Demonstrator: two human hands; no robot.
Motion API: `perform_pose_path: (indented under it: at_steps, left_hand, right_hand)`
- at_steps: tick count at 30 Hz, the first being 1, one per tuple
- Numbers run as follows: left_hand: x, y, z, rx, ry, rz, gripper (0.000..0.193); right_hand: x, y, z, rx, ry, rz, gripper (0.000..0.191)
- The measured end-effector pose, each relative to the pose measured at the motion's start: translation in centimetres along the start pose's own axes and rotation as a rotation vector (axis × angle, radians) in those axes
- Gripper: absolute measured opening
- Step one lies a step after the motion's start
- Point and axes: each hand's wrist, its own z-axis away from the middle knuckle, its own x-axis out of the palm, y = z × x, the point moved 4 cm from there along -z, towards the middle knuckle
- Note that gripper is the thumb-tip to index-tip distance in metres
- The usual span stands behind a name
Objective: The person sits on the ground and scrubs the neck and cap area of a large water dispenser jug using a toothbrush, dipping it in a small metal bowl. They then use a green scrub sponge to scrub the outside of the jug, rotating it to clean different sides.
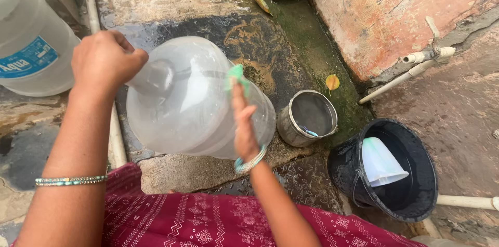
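Observation:
A large clear plastic water jug (192, 107) lies tilted on its side over a wet concrete slab (171, 3), neck pointing toward me. My left hand (106, 60) is closed around the jug's neck. My right hand (243, 122), blurred with motion, presses a small green scrub pad (236, 74) against the jug's side. Bangles circle both wrists.
A second clear jug with a blue label (28, 44) stands at the far left. A steel pot (307, 117) sits right of the jug. A black bucket (387, 169) holds water and a pale plastic cup (382, 163). A tap (429, 56) and white pipes run along the stained wall.

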Motion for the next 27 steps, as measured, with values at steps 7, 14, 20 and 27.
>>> perform_pose_path:
  at_steps: [7,14,20,27]
  left_hand:
    - [-0.3,0.9,0.3,-0.014,-0.019,-0.001,0.030]
    - [-0.7,1.6,0.1,0.005,-0.019,0.014,0.032]
    - [0.0,3.5,0.5,-0.037,-0.017,-0.030,0.032]
    - [-0.3,2.9,0.5,-0.029,-0.003,-0.028,0.037]
  right_hand:
    - [3.2,3.6,4.1,-0.541,0.293,0.635,0.078]
    - [-6.5,14.1,4.7,0.345,0.492,0.191,0.069]
    - [-1.2,5.5,2.0,-0.021,0.345,-0.009,0.083]
    - [6.0,-3.5,5.3,-0.414,0.178,0.705,0.080]
